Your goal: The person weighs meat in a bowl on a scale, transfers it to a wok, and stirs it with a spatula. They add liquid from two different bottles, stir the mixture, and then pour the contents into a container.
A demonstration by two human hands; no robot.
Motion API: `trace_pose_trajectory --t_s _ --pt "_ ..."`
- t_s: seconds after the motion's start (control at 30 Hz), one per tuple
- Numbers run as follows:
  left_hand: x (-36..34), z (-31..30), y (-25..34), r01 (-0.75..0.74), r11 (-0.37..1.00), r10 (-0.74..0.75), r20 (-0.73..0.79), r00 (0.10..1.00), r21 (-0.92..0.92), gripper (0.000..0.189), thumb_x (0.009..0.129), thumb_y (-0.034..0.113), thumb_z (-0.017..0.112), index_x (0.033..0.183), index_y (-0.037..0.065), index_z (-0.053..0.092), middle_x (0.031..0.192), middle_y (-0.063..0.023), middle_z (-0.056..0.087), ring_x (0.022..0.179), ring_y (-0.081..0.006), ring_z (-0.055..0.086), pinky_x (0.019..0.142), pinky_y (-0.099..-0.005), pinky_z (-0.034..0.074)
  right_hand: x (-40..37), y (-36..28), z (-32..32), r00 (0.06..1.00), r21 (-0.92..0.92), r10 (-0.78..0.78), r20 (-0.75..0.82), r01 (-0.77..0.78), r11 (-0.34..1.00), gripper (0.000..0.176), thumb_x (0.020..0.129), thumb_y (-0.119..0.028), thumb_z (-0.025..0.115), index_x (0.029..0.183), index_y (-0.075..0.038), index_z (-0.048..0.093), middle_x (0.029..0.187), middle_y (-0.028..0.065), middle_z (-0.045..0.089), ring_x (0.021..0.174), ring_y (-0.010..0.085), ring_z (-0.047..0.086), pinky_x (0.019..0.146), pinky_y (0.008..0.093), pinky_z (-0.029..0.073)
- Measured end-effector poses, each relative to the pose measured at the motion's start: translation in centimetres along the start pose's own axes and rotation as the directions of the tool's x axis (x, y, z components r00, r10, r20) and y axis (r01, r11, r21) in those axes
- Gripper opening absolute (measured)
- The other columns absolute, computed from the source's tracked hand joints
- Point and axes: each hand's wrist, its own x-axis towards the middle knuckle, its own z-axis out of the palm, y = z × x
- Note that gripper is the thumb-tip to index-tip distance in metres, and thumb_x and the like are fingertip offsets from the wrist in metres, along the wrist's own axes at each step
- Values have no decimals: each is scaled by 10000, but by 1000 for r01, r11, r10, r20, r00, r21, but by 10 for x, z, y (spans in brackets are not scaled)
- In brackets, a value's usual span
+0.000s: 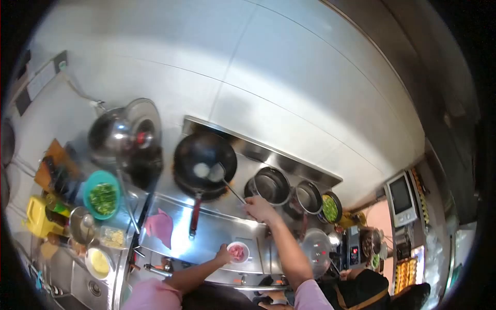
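My right hand (258, 207) is closed round the handle of a metal ladle (217, 173), whose bowl is inside the black wok (199, 155). The wok sits over a burner, its dark red handle (195, 216) pointing toward me. Something pale lies in the wok beside the ladle's bowl. Near the counter's front edge, my left hand (224, 254) grips the left rim of a small white bowl (237, 252) holding pink pieces that look like raw meat. A pink cloth (159, 228) lies on the steel counter, left of the wok handle.
Pots (272, 186) stand right of the wok. At left are a turquoise bowl of chopped greens (102, 196), a yellow jug (37, 217) and a sink (77, 281). A clear bowl (316, 250) sits at right, near a co-worker in dark clothing (364, 290).
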Motion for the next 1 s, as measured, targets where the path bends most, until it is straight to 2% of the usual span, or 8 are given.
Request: trace_pose_trajectory --t_s 0.1,0.17,0.23,0.33,0.5,0.63,0.8,1.0 --pt "-33 -65 -10 130 991 -129 167 977 0 672 797 268 784 1290 -9 423 1203 -181 560 958 -244 645 646 -383 590 25 -20 -8 988 -103 105 118 -93 990 219 920 -188 545 834 3 609 536 51 532 386 138 448 361 318 330" --pt "-83 -115 -4 5 945 102 307 946 -328 605 809 258 774 1255 -36 490 1143 -185 608 933 -261 659 605 -361 591 51 -7 4 984 -58 97 146 -89 994 207 923 -180 532 820 -15 604 557 32 518 407 133 464 359 309 346" --pt "-130 -152 6 65 893 -11 123 992 -446 478 826 242 759 1177 -30 583 1031 -138 667 909 -232 670 648 -340 587 71 14 27 978 89 121 169 -137 987 230 933 -195 532 798 -22 601 602 19 531 437 117 492 355 295 363" --pt "-149 -209 -21 65 852 -30 75 997 -519 541 851 65 674 1313 -23 407 1165 -157 591 1003 -296 663 782 -433 612 99 27 91 989 345 72 130 -114 932 175 960 -207 507 963 -54 592 630 5 524 454 107 480 371 281 369" --pt "-226 -263 66 -95 829 1 -167 986 -552 552 852 32 606 1330 6 330 1249 -187 498 1108 -318 604 786 -443 614 117 13 175 994 762 87 -64 -8 648 184 987 -234 491 972 -76 584 618 -4 487 459 106 443 369 272 357" --pt "-243 -283 122 -282 786 118 -314 942 -550 411 848 149 659 1191 -34 525 1116 -163 607 972 -281 665 776 -434 610 104 5 198 975 840 166 -150 37 542 195 992 -241 490 922 -76 567 620 -4 491 445 103 437 362 272 345" --pt "-187 -320 119 -343 710 174 -319 932 -615 538 877 131 632 1311 45 324 1153 -164 560 1054 -321 624 762 -452 608 23 -9 168 987 921 152 55 -109 375 181 971 -216 531 879 -62 561 585 -5 481 421 98 439 360 276 352" --pt "-120 -329 207 -399 774 297 -274 915 -492 441 920 145 624 1276 60 377 1137 -129 576 978 -236 653 659 -344 603 -1 25 131 975 398 70 -210 20 917 268 935 -202 582 1138 -31 619 608 7 529 441 97 489 378 255 368"
